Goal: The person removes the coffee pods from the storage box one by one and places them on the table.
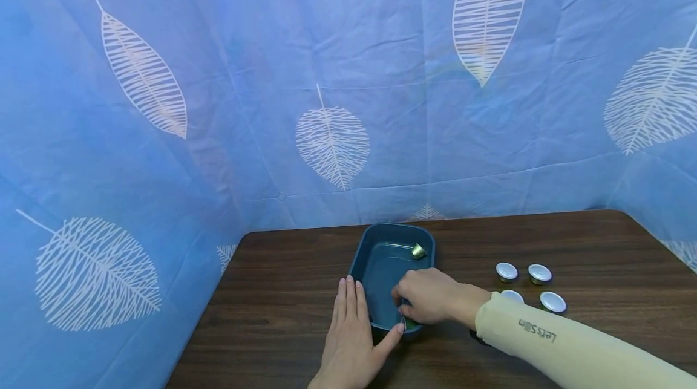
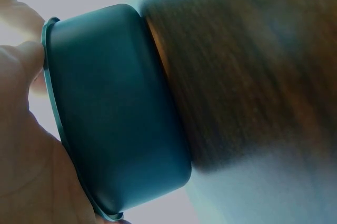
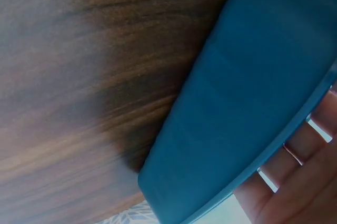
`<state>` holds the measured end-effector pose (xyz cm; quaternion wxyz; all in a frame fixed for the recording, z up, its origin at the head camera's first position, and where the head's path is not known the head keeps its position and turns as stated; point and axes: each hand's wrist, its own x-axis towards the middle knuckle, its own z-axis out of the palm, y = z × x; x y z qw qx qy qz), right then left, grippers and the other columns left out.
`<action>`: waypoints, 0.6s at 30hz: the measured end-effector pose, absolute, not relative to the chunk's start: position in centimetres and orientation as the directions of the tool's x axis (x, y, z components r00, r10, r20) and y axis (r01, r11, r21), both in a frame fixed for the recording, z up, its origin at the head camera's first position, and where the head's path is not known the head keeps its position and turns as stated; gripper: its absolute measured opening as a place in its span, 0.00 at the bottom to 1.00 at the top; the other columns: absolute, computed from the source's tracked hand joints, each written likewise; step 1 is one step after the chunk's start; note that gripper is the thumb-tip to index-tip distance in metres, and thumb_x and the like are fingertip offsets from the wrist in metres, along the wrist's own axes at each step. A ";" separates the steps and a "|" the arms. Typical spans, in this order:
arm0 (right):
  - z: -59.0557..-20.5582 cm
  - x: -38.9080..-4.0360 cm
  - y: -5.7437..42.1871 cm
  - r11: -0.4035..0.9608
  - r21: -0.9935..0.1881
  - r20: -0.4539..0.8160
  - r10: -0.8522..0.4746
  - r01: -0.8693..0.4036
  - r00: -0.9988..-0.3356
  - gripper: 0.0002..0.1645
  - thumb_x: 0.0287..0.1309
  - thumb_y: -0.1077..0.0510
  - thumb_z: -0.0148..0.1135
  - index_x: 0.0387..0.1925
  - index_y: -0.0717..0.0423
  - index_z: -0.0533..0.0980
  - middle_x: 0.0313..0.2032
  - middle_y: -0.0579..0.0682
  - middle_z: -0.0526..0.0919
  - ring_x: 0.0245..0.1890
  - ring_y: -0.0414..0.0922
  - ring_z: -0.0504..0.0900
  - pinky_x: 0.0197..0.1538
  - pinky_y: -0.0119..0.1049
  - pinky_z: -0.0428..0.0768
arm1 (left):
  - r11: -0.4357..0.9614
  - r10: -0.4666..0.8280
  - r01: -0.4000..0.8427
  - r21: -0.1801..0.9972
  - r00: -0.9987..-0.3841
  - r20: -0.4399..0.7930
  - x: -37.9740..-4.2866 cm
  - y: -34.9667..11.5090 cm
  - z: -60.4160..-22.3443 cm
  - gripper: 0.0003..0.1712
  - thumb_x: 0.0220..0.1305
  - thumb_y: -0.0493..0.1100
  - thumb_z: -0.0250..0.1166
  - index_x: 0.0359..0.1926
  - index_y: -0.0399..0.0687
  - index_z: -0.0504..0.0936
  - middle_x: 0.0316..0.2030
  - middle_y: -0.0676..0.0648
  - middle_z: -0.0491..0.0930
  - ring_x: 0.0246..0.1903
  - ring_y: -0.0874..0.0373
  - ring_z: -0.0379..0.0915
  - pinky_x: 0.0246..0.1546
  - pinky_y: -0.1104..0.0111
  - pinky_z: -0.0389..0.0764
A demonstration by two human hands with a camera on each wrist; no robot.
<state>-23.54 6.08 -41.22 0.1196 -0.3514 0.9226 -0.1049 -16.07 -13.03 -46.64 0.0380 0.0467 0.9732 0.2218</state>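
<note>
A dark blue-green rectangular tray (image 1: pixel 381 274) sits on the wooden table. My left hand (image 1: pixel 351 337) rests along its left rim, fingers straight, thumb stretched across the near end. From the right, my right hand (image 1: pixel 427 295) reaches over the side into the near part of the tray, its fingers bent downward. By its thumb, at the near right corner, a green coffee capsule (image 1: pixel 411 322) shows partly; the right hand seems to pinch it, though the fingertips are mostly hidden. A gold-green capsule (image 1: pixel 418 251) lies on its side at the tray's far right.
Several silver-lidded capsules stand right of the tray, among them a far one (image 1: pixel 507 271) and a nearer one (image 1: pixel 552 302); the right forearm sleeve (image 1: pixel 533 328) partly covers another (image 1: pixel 512 296). A blue leaf-patterned cloth (image 1: pixel 392 135) hangs behind the table (image 1: pixel 272 292).
</note>
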 end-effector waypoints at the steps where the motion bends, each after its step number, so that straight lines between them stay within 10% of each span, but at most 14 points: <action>1: -41.2 -23.5 6.1 0.724 -0.283 -0.140 -0.680 -0.629 -0.720 0.05 0.67 0.52 0.74 0.42 0.47 0.90 0.32 0.39 0.89 0.28 0.31 0.79 0.39 0.36 0.87 | 0.896 0.107 0.071 0.437 -0.993 -0.057 -16.1 -13.0 -46.6 0.69 0.66 0.87 0.51 0.87 0.41 0.49 0.88 0.39 0.40 0.88 0.40 0.35 0.83 0.40 0.55; 18: -41.5 -23.4 6.1 0.711 -0.228 -0.087 -0.695 -0.665 -0.713 0.05 0.59 0.62 0.77 0.36 0.49 0.89 0.31 0.41 0.88 0.28 0.32 0.78 0.35 0.34 0.85 | 0.889 0.114 0.083 0.450 -0.993 -0.040 -15.9 -13.1 -46.6 0.68 0.67 0.85 0.53 0.87 0.40 0.49 0.88 0.39 0.41 0.88 0.40 0.36 0.83 0.39 0.55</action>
